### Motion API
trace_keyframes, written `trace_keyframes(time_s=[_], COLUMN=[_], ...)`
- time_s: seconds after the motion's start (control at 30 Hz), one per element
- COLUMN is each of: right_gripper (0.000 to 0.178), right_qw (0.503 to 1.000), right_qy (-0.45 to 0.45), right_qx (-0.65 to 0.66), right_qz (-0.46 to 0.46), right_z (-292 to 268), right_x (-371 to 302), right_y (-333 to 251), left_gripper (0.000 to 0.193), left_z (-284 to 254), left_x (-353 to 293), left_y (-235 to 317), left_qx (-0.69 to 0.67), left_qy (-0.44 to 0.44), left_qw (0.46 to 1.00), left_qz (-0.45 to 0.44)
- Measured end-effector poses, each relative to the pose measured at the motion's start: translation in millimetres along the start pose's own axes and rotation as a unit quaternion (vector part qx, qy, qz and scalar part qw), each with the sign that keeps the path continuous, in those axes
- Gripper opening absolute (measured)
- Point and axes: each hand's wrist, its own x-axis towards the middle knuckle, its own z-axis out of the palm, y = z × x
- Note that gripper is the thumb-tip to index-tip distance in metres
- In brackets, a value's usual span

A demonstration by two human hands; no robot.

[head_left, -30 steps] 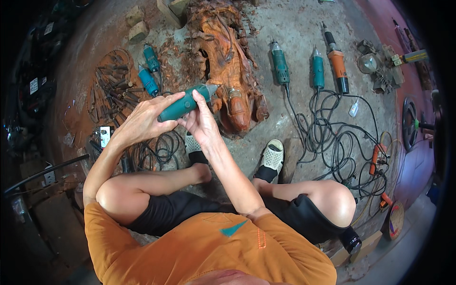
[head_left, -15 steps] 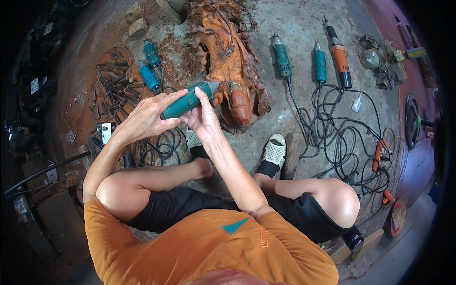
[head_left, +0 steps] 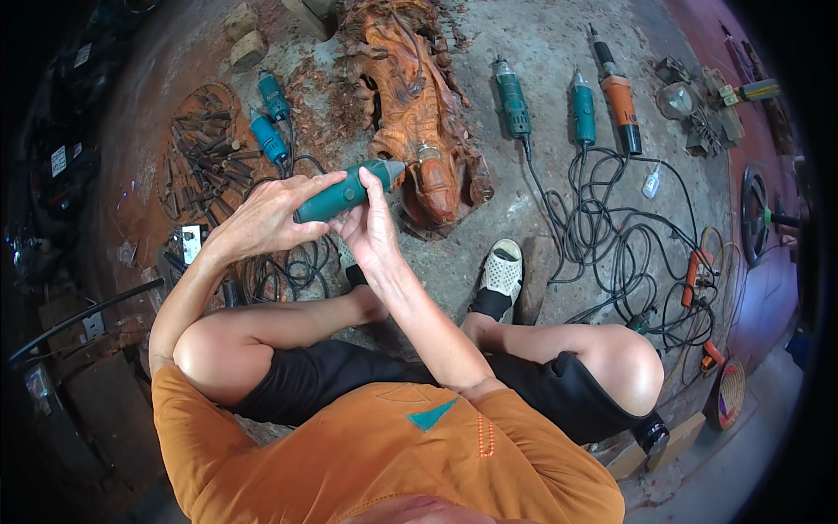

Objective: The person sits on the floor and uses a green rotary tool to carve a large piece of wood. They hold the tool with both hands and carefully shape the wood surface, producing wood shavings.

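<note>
Between my hands is a green die grinder (head_left: 336, 197), held aslant with its grey nose pointing right. My left hand (head_left: 272, 217) closes around its rear end from the left. On the other side, my right hand (head_left: 375, 229) pinches the body, thumb on top and fingers curled below. Just beyond the grinder's nose lies a reddish-brown wood carving (head_left: 410, 113) with a rounded near end. The grinder appears to be above the floor, and its nose overlaps the carving's left edge in view; I cannot tell whether they touch.
Two teal grinders (head_left: 268, 138) and a pile of carving bits or chisels (head_left: 209, 148) lie left. At right are two green grinders (head_left: 513, 103), an orange grinder (head_left: 621, 103), tangled black cords (head_left: 602, 218), a small bottle (head_left: 651, 181) and an orange power strip (head_left: 696, 275).
The grinder's nose has dipped slightly, while both hands keep their hold. The whole view has shifted a little, so the floor things appear slightly higher and farther left.
</note>
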Motion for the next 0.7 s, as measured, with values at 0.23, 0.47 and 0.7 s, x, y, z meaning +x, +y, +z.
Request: trace_keyframes(time_s=[0.23,0.47,0.7], right_gripper=[0.043,0.045,0.043], right_qw=[1.000,0.999,0.998], right_qy=[-0.003,-0.038,-0.048], right_qx=[-0.015,-0.033,-0.036], right_qz=[-0.002,-0.011,-0.016], right_z=[4,14,14], right_x=[-3,6,16], right_y=[0,-17,-25], left_gripper=[0.072,0.078,0.077], left_z=[-5,-7,-9], left_x=[0,3,8], left_y=[1,2,5], left_qx=[-0.018,-0.020,-0.011], left_qy=[0.004,0.033,0.050], left_qw=[1.000,0.999,0.998], left_qz=[0.007,-0.032,-0.044])
